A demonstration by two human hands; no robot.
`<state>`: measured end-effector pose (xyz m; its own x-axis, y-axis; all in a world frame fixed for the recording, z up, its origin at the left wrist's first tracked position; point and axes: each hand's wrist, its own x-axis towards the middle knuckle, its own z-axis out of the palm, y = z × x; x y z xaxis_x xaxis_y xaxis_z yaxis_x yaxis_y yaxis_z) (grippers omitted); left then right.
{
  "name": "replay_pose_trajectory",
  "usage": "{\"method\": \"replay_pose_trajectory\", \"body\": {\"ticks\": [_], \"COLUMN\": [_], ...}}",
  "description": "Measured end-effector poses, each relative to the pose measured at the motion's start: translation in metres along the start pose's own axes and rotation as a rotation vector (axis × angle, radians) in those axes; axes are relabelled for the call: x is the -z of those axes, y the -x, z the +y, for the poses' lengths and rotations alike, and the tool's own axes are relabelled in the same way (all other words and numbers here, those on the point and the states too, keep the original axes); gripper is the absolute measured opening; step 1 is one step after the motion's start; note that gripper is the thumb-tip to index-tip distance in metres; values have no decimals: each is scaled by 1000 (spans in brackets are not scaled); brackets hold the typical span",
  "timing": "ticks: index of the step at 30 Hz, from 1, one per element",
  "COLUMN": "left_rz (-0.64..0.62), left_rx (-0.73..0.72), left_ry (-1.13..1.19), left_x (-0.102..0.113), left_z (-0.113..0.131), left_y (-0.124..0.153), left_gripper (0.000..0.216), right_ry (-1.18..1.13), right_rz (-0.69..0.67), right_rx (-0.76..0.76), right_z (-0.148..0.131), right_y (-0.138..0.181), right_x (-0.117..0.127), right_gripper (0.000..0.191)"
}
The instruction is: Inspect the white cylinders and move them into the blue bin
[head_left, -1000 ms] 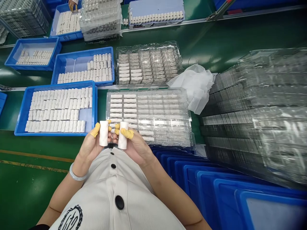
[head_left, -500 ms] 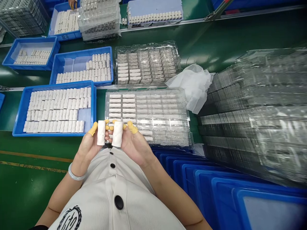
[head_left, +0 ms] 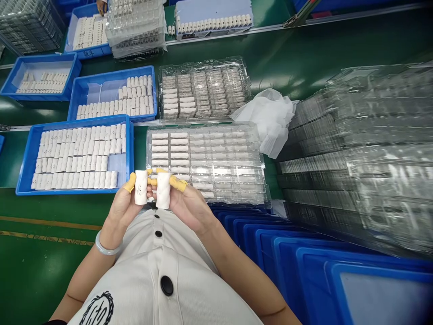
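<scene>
My left hand (head_left: 123, 203), with yellow finger cots on it, is closed on a white, bumpy cylindrical piece (head_left: 141, 188) with small dark marks on its face. A second white cylindrical piece (head_left: 163, 191), its facing side plain, is gripped upright by my right hand (head_left: 189, 203), also in yellow finger cots. The two pieces stand side by side, slightly apart, in front of my shirt. Just beyond them lies a clear plastic tray (head_left: 223, 166) with rows of similar white pieces. Left of my hands is a blue bin (head_left: 24, 174) holding several rows of such pieces.
Behind are another blue bin (head_left: 75, 90), a further filled clear tray (head_left: 204, 90) and crumpled white sheeting (head_left: 269, 115). Tall stacks of clear trays (head_left: 379, 158) stand at the right, above nested blue bins (head_left: 304, 262). Another person's hand (head_left: 102, 6) shows at the top left.
The piece in my left hand has turned, so dark marks now show on its face. My right thumb has moved inward onto the other piece. The whole view has shifted slightly.
</scene>
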<state>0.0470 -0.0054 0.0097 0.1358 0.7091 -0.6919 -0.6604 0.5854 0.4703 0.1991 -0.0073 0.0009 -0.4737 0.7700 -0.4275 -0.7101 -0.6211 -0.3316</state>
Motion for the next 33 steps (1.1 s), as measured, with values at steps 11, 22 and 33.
{"method": "replay_pose_trajectory", "body": {"ticks": [11,22,33], "left_rz": [-121,25,95], "left_rx": [47,114,-114], "left_ry": [-44,87,-266], "left_x": [1,-5,1], "left_z": [-7,-3,-33], "left_y": [-4,-9,-26], "left_gripper": [47,41,29], "right_ry": [90,-40,356], "right_rz": [8,55,230], "right_rx": [-17,-77,146], "right_z": [0,-8,22], "right_y": [1,1,-16], "right_x": [10,5,25], "right_gripper": [26,35,41]}}
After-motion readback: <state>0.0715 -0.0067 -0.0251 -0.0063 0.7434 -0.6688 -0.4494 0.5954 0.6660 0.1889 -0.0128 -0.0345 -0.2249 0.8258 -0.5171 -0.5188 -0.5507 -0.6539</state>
